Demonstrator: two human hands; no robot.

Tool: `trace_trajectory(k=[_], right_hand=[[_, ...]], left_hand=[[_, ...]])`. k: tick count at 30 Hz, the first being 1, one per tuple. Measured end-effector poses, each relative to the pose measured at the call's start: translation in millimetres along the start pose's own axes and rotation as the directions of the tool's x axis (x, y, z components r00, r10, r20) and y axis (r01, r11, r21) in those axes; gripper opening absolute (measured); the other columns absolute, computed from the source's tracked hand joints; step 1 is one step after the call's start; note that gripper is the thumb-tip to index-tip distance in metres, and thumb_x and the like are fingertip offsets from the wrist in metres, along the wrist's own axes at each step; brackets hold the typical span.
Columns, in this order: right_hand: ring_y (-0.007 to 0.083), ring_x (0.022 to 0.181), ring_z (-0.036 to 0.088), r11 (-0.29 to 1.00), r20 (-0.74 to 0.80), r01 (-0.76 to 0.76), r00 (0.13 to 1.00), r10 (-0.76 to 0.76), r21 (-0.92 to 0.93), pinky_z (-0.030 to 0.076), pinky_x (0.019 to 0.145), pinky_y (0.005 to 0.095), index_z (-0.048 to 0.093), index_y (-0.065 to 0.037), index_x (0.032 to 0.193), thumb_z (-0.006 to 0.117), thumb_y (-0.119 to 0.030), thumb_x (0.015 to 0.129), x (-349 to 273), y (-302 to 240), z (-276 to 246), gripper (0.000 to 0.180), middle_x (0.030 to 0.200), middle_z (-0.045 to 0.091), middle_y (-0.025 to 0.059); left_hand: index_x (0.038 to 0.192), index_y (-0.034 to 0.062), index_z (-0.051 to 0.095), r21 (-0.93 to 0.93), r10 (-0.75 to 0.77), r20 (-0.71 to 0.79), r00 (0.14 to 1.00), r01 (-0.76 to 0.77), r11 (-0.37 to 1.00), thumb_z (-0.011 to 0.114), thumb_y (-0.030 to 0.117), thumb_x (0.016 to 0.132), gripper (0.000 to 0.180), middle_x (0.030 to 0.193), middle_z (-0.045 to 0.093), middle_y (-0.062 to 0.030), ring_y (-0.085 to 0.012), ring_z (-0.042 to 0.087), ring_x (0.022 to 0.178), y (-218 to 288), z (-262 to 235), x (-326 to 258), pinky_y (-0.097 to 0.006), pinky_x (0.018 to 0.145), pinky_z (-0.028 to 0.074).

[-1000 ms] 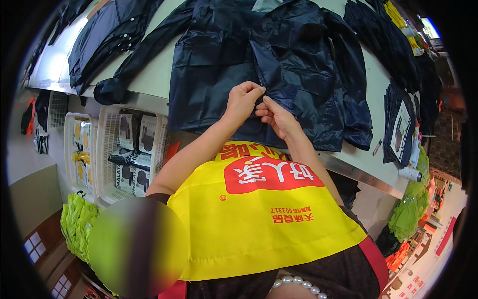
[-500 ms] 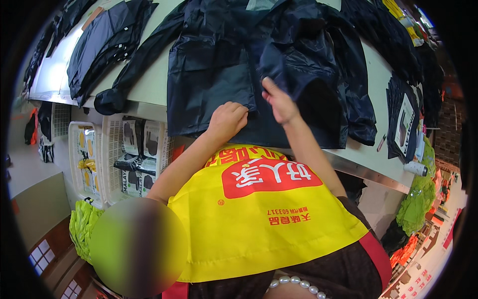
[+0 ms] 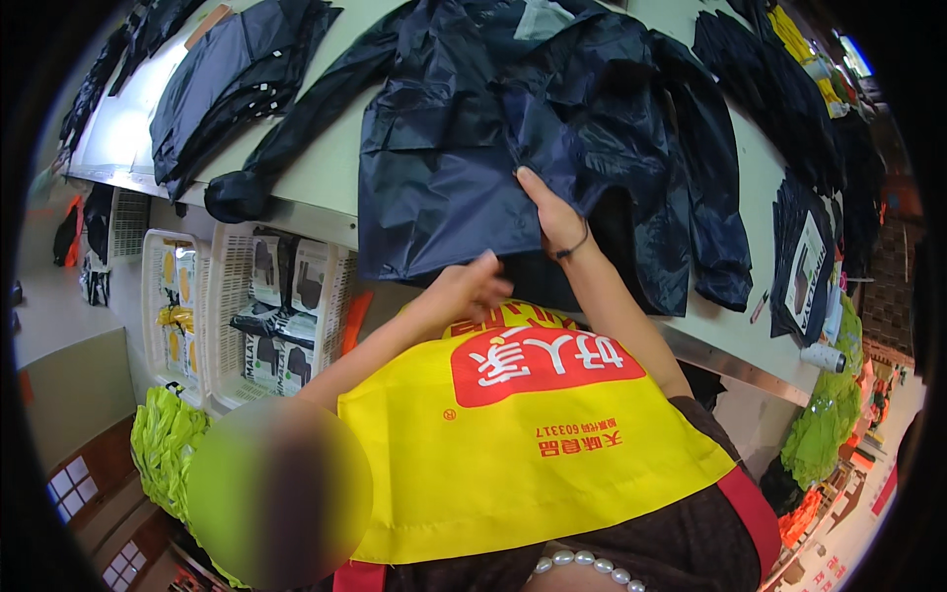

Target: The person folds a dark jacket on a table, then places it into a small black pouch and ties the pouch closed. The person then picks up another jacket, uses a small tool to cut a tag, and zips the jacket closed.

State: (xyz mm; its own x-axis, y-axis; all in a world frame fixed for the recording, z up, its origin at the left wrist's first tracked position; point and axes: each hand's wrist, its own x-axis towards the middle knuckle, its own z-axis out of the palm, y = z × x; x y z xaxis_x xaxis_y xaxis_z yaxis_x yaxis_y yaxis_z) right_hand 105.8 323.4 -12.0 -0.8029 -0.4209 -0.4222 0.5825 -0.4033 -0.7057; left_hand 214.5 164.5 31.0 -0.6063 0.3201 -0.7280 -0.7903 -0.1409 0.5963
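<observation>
While flat packets (image 3: 296, 296) in black and white are lying in white baskets (image 3: 222, 326) under the table's near edge, a dark navy jacket (image 3: 513, 128) is lying spread on the pale green table (image 3: 326, 168) — glossy, creased. Left hand (image 3: 473, 286) is resting loosely curled at its hem; right hand (image 3: 547, 212) is pressing flat, fingers together — a yellow apron (image 3: 513, 444) below.

One head-worn fisheye view — looking steeply down, close over the table (image 3: 335, 168) edge and the person's apron (image 3: 533, 464).
</observation>
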Motion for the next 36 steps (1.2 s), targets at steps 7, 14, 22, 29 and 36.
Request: trace_trajectory(k=[7, 14, 22, 29, 36], right_hand=[[0.0144, 0.098, 0.058, 0.988, -0.05, 0.107, 0.992, -0.113, -0.109, 0.044, 0.091, 0.0282, 0.06, -0.008, 0.113, 0.057, -0.026, 0.092, -23.6, 4.6, -2.8, 0.028, 0.109, 0.062, 0.0032], [0.0166, 0.102, 0.056, 0.941, -0.178, 0.226, 0.945, -0.275, -0.253, 0.043, 0.093, 0.028, 0.057, -0.003, 0.118, 0.062, -0.025, 0.088, -28.0, -2.5, -28.0, 0.038, 0.115, 0.059, 0.0043], [0.0055, 0.074, 0.051, 0.991, -0.225, 0.125, 0.965, -0.133, -0.047, 0.042, 0.068, 0.0207, 0.066, -0.01, 0.096, 0.067, -0.022, 0.085, -69.0, -28.6, -30.5, 0.016, 0.088, 0.063, -0.0032], [0.0089, 0.074, 0.052, 0.956, -0.216, 0.181, 0.968, -0.131, 0.232, 0.042, 0.066, 0.0209, 0.065, -0.008, 0.092, 0.065, -0.019, 0.087, -71.1, -11.9, -8.1, 0.011, 0.083, 0.061, -0.0007], [0.0078, 0.07, 0.048, 0.949, -0.285, 0.217, 0.947, -0.148, 0.229, 0.039, 0.063, 0.0205, 0.064, -0.011, 0.094, 0.067, -0.022, 0.086, -65.5, -4.5, -9.9, 0.013, 0.083, 0.06, -0.0027]], left_hand=[[0.105, 0.0062, 0.057, -0.783, 0.097, -0.212, 0.972, -0.228, 0.579, 0.062, 0.018, 0.087, 0.022, 0.1, 0.062, -0.0096, -0.0236, 0.058, 0.093, 38.8, 21.7, 76.0, -0.039, 0.085, 0.046], [0.105, 0.0103, 0.058, -0.579, -0.035, 0.002, 0.999, 0.03, 0.815, 0.071, 0.023, 0.08, 0.031, 0.1, 0.063, -0.0054, -0.0198, 0.058, 0.09, 43.0, 27.2, 74.8, -0.037, 0.08, 0.046], [0.094, 0.005, 0.062, -0.552, 0.055, 0.101, 0.993, 0.01, 0.834, 0.067, 0.017, 0.082, 0.017, 0.089, 0.066, -0.0072, -0.0197, 0.063, 0.08, 55.2, 33.0, 55.6, -0.033, 0.069, 0.052], [0.095, 0.0014, 0.061, -0.623, 0.199, 0.101, 0.975, -0.094, 0.776, 0.064, 0.013, 0.085, 0.015, 0.088, 0.066, -0.0094, -0.0195, 0.064, 0.079, 53.0, 40.7, 67.9, -0.031, 0.071, 0.053], [0.091, 0.0041, 0.062, -0.575, 0.198, 0.012, 0.98, -0.155, 0.803, 0.065, 0.014, 0.084, 0.013, 0.084, 0.066, -0.0064, -0.0181, 0.064, 0.076, 50.0, 47.2, 73.5, -0.028, 0.068, 0.051]])
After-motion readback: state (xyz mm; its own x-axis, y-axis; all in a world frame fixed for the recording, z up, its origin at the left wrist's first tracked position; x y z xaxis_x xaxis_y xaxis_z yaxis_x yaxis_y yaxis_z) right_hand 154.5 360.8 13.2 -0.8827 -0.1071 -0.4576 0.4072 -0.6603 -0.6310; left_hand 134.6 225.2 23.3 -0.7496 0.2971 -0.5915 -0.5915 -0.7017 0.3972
